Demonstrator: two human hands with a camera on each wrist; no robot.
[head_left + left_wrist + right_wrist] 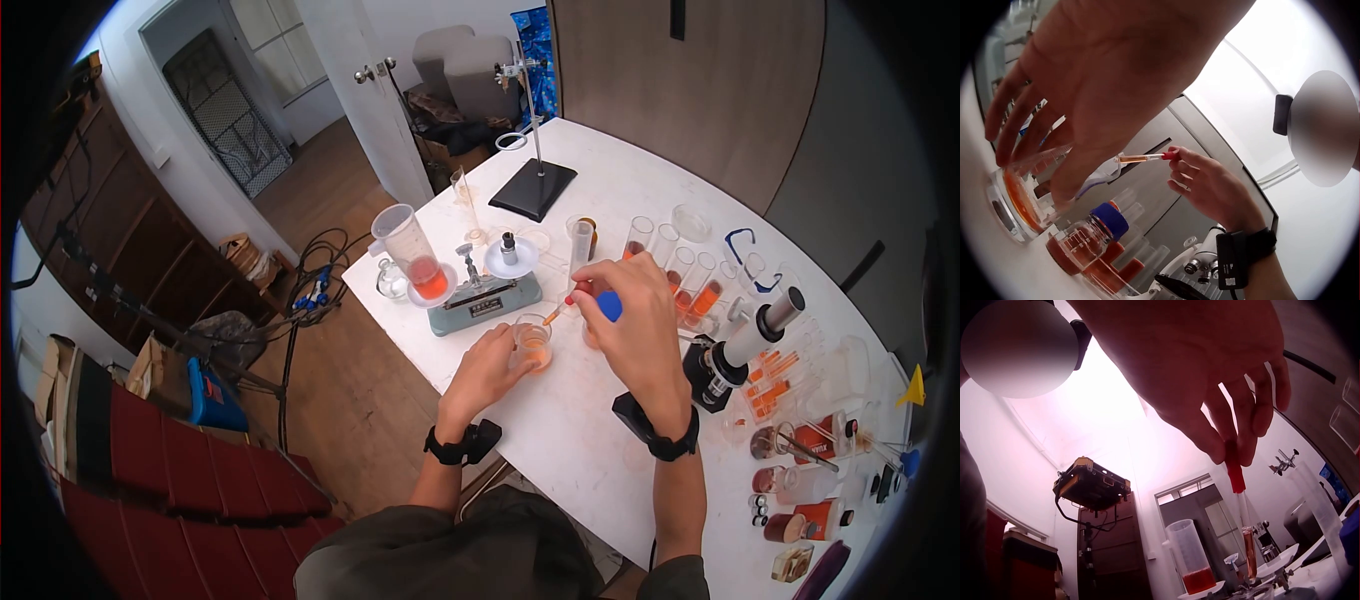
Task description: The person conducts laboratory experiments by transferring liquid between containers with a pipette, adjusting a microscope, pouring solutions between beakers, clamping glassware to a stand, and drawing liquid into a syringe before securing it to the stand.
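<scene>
My right hand (640,325) pinches the red bulb (1234,469) of a glass dropper between thumb and fingers. Orange liquid fills part of the dropper's tube (1135,159), which slants down toward a small glass beaker (535,350). That beaker stands on the white table with orange liquid low inside. Around its side curls my left hand (485,372), thumb on the near side. In the left wrist view the left hand (1097,81) holds the beaker (1019,209) from above. The right hand (1213,187) is raised beside it.
Behind the beaker stands a balance (485,303) with a plastic jug (408,255) of red liquid on one pan. A blue-capped bottle (1088,240) is close by. To the right are test tubes (705,300) and a microscope (735,355); a ring stand (533,190) stands farther back.
</scene>
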